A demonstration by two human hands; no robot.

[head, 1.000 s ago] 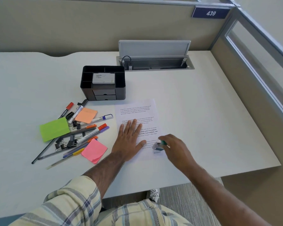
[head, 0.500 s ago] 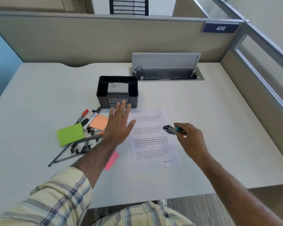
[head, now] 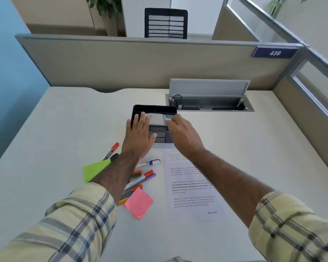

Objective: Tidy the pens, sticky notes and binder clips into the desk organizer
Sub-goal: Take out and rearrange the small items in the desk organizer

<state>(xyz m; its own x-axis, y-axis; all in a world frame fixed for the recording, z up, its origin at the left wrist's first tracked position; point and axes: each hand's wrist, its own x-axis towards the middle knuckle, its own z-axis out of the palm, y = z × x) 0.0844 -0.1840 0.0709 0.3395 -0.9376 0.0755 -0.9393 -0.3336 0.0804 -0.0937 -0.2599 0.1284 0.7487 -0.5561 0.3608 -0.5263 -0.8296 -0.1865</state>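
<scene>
The left hand (head: pixel 138 137) is flat, fingers straight, at the organizer (head: pixel 153 108); the right hand (head: pixel 184 135) pinches a green thing (head: pixel 169 117) above it.

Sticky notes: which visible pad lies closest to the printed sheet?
The pink pad, lying just left of the printed sheet. The green pad sits farther left, on the far side of the pens.

Open-plan office, one cubicle. Pale bench (head: pixel 64 129) walled by beige fabric partitions (head: pixel 140 61) and a glazed side panel (head: pixel 320 87); blue number plate reading 439 (head: pixel 275 53); open cable hatch (head: pixel 208 106) set into the top. Mesh-backed chair (head: pixel 166 23) and potted plant (head: pixel 104 6) beyond the partition.
</scene>
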